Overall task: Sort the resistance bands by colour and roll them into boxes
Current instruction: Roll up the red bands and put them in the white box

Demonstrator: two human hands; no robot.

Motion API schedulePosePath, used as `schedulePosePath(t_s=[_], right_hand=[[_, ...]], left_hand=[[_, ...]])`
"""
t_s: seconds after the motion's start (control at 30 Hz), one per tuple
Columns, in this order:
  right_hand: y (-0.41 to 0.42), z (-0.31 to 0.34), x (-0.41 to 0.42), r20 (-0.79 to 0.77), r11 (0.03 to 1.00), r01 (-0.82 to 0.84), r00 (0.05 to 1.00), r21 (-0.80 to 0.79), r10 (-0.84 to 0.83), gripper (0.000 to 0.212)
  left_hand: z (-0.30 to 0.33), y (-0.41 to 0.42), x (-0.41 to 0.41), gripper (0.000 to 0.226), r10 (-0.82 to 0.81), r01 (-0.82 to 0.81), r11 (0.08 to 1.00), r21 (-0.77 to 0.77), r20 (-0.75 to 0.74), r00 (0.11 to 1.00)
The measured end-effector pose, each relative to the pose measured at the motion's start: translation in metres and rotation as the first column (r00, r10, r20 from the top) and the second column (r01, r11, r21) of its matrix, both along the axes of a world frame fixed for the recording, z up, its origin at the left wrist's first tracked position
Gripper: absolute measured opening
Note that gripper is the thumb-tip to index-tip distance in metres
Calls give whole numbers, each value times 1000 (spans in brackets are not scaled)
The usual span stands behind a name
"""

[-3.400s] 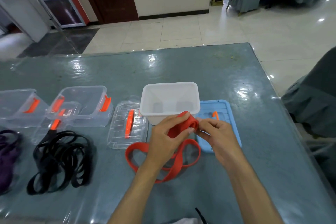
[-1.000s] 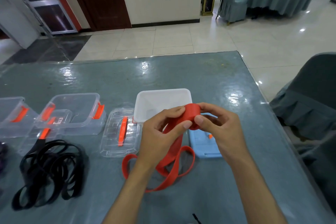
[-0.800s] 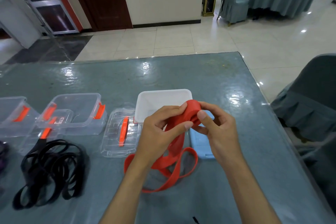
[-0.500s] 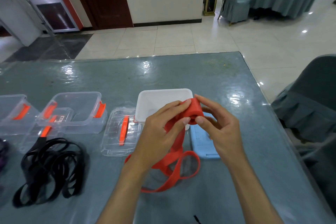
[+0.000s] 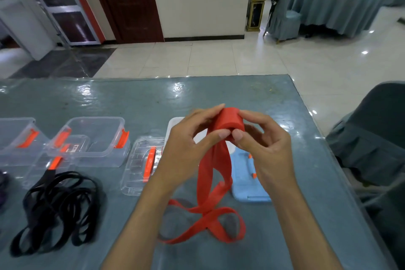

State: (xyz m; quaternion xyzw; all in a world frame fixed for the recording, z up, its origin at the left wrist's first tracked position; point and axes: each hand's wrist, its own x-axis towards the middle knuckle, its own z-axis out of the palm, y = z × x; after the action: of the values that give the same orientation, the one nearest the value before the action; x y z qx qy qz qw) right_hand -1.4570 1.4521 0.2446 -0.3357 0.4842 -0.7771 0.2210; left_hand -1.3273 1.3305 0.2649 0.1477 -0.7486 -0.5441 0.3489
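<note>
A red resistance band [image 5: 215,173] is partly wound into a thick roll [image 5: 230,120] held above the table. My left hand [image 5: 188,147] pinches the roll from the left and my right hand [image 5: 263,144] pinches it from the right, thumbs meeting under it. The band's loose tail hangs down and loops on the table near me. Behind my hands stands a white box [image 5: 175,125], mostly hidden. A blue lid [image 5: 247,184] lies under my right hand.
Black bands [image 5: 57,206] lie heaped at the left, purple bands [image 5: 2,184] at the left edge. Two clear boxes [image 5: 92,140] [image 5: 15,138] with orange clips and a clear lid [image 5: 142,164] stand left of the white box. A covered chair [image 5: 372,138] is at the right.
The roll has grown thicker as more band was wound on, and the loose tail on the table has shortened. Both hands have lifted slightly with the roll.
</note>
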Motion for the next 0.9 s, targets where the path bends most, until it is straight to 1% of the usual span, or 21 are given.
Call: schedulePosePath(t_s=[0.1,0.2,0.23,0.3,0.37,0.43,0.5,0.57,0.67,0.73,0.8,0.87,0.9], right_hand=[[-7,26,-6,-31,1000,14,999,19,-14,32],[-16,56,-4,-105,996,66,992,-61,-72,27],[-19,65,-3,-99,990,87,990,-106,-98,26],[-27,79,0,-68,977,118,989,-181,-132,28],[-35,88,2,-74,970,120,988,-213,-139,30],[-42,95,2,-87,971,92,990,-219,-114,32],[-46,103,1,-103,977,72,990,-198,-94,33],[-47,111,1,-124,982,87,986,-165,-108,35],[-49,123,3,-146,976,141,975,-169,-166,37],[-51,125,6,-122,970,153,977,-187,-177,39],[-52,122,8,-119,978,118,983,-170,-139,34],[-51,116,9,-119,989,58,990,-137,-74,29],[-51,113,8,-111,992,39,992,-124,-53,31]], left_hand=[[20,-4,-4,39,42,-35,997,61,-122,992],[39,-5,-7,25,89,-66,993,96,-262,961],[46,-6,-8,24,76,-50,994,99,-287,955],[59,-9,-9,30,45,-21,996,85,-300,953],[72,-13,-11,33,60,-37,996,79,-312,948],[83,-15,-13,31,100,-72,993,89,-361,927],[92,-15,-14,23,168,-120,983,140,-411,896],[97,-13,-16,22,234,-178,970,164,-444,865],[99,-10,-18,23,269,-199,960,194,-468,842],[98,-9,-18,31,244,-172,965,199,-430,869],[99,-9,-16,36,219,-136,964,230,-390,894],[102,-10,-13,33,241,-151,958,243,-401,884],[102,-11,-12,29,253,-162,957,240,-418,873]])
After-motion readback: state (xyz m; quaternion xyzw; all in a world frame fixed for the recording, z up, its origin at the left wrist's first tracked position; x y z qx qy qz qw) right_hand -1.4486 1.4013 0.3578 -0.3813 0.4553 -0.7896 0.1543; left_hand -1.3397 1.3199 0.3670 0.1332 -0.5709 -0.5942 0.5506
